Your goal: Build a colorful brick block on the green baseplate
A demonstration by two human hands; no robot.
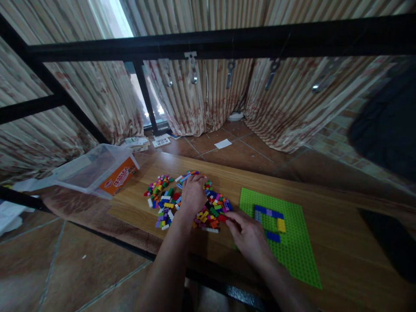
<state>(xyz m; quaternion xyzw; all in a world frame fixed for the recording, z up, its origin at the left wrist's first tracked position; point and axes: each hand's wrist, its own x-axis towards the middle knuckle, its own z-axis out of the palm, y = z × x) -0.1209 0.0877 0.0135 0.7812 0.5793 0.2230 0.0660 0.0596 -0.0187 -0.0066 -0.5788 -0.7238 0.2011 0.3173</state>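
Note:
My left hand point(194, 194) reaches into a spread pile of small toy bricks point(168, 199) in many colours on the wooden board. Its fingers point down among the bricks, and the tips are hidden. At the pile's right edge, my right hand point(249, 236) has its thumb and index finger closed on a red brick point(222, 218). Just right of it lies a green baseplate point(294, 251). On the plate, blue bricks point(273, 236), a yellow brick point(281, 225) and a few bluish-grey and lilac ones outline a partial rectangle.
A clear plastic tub point(94, 167) with an orange label stands at the board's left end. A dark flat object point(386, 242) lies at the right. A black metal rail with hooks point(230, 73) crosses in front of striped curtains. Papers point(223, 143) lie on the tiled floor.

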